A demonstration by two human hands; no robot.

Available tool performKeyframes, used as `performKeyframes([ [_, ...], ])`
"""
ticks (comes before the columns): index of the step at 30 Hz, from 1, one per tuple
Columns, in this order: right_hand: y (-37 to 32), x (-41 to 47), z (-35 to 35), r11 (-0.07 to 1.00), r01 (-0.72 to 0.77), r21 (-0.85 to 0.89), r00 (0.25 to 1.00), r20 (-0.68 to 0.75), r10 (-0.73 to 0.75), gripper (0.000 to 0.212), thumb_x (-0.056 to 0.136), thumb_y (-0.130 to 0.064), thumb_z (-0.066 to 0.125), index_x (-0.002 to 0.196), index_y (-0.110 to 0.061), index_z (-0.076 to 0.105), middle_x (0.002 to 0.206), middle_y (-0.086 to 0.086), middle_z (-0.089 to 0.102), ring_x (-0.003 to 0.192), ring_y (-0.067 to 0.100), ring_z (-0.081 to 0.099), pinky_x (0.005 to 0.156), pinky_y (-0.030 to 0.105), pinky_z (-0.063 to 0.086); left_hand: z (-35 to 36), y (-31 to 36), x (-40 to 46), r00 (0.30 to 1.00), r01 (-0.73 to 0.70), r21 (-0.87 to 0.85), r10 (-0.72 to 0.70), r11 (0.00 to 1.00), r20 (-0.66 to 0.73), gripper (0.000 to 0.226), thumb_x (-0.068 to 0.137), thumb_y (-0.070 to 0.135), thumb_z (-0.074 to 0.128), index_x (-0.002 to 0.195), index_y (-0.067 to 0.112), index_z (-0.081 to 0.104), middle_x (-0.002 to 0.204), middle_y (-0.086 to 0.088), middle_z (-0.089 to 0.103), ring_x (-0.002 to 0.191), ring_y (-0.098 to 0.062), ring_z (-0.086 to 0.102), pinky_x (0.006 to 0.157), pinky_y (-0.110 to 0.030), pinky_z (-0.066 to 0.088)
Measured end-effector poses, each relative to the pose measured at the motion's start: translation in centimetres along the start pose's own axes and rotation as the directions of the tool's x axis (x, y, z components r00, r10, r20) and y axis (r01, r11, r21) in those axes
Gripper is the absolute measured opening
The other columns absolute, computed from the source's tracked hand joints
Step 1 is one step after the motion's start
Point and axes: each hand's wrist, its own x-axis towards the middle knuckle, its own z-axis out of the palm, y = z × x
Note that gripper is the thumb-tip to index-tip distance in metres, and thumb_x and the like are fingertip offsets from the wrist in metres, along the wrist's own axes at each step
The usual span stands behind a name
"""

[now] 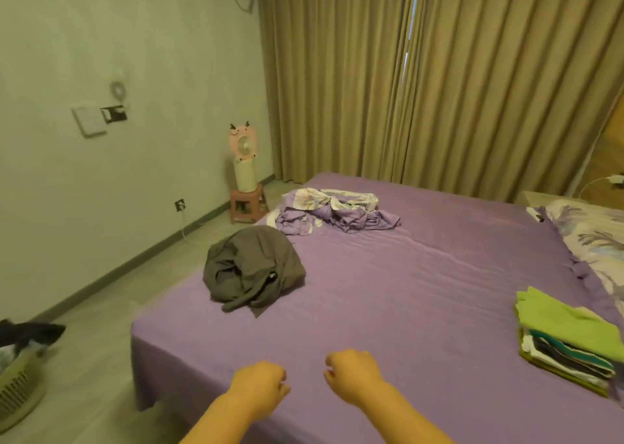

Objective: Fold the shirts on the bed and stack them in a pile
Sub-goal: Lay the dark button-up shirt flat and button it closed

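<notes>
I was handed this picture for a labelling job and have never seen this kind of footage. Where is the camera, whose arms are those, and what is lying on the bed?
There is no machine here. The one picture comes from a wide-angle camera worn on a person's head, looking forward and down, so the arms at the bottom are that person's own. The left hand and right hand hover over the near edge of the purple bed, fingers loosely curled, holding nothing. On the bed lie a crumpled grey shirt on the left, a rumpled purple floral cloth farther back, and on the right a pile of folded shirts with a green one on top. A floral pillow sits at the far right.
</notes>
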Motion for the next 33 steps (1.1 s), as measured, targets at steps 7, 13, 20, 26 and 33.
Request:
performKeyframes([
  [7, -5.6, 5.0, -0.9, 0.994, 0.092, -0.058, 0.995, 0.050, -0.089, 0.030, 0.099, -0.029, 0.035, 0.107, -0.008, 0.055, 0.118, 0.014, 0.058, 0.099, 0.033, 0.054, 0.086, 0.037, 0.043, -0.2, -7.7, 0.2, 0.991, 0.123, -0.076, -0.126, 0.990, -0.040, 0.021, 0.098, 0.033, 0.038, 0.093, 0.016, 0.049, 0.100, -0.012, 0.053, 0.082, -0.024, 0.041, 0.074, -0.034, 0.039],
  [13, -7.9, 13.2, -0.2, 0.995, 0.098, 0.008, 0.991, 0.089, -0.099, 0.026, 0.097, -0.026, 0.036, 0.076, -0.012, 0.042, 0.088, 0.010, 0.047, 0.081, 0.028, 0.045, 0.069, 0.031, 0.035, -1.5, -12.6, 4.5, 0.983, 0.180, -0.082, -0.182, 0.980, -0.020, 0.036, 0.099, 0.033, 0.037, 0.120, 0.012, 0.058, 0.123, -0.009, 0.059, 0.106, -0.030, 0.056, 0.091, -0.040, 0.047],
  [20, -9.3, 24.0, -0.8, 0.992, 0.121, 0.028, 0.972, 0.199, -0.124, 0.025, 0.098, -0.027, 0.037, 0.104, -0.011, 0.055, 0.110, 0.011, 0.056, 0.097, 0.031, 0.054, 0.077, 0.034, 0.041, -5.3, -17.7, 11.9, 0.974, 0.228, -0.090, -0.228, 0.970, 0.009, 0.036, 0.099, 0.032, 0.037, 0.122, 0.014, 0.056, 0.125, -0.009, 0.058, 0.096, -0.026, 0.054, 0.085, -0.035, 0.045],
  [26, -9.6, 31.3, -2.5, 0.991, 0.135, 0.018, 0.968, 0.209, -0.135, 0.021, 0.098, -0.030, 0.037, 0.100, -0.015, 0.052, 0.121, 0.011, 0.056, 0.108, 0.030, 0.055, 0.076, 0.031, 0.039, -7.4, -21.8, 17.3, 0.978, 0.209, -0.123, -0.206, 0.970, 0.031, 0.038, 0.100, 0.034, 0.037, 0.129, 0.015, 0.053, 0.130, -0.007, 0.056, 0.115, -0.028, 0.053, 0.093, -0.036, 0.045],
  [33, -9.0, 38.6, -2.5, 0.997, -0.029, 0.078, 0.980, 0.198, 0.013, 0.033, 0.098, -0.031, 0.037, 0.121, -0.013, 0.053, 0.126, 0.008, 0.055, 0.111, 0.029, 0.054, 0.084, 0.031, 0.045, -8.9, -26.8, 27.0, 0.991, 0.108, -0.111, -0.097, 0.988, 0.096, 0.037, 0.099, 0.032, 0.037, 0.127, 0.013, 0.055, 0.130, -0.010, 0.055, 0.115, -0.031, 0.053, 0.093, -0.036, 0.045],
])
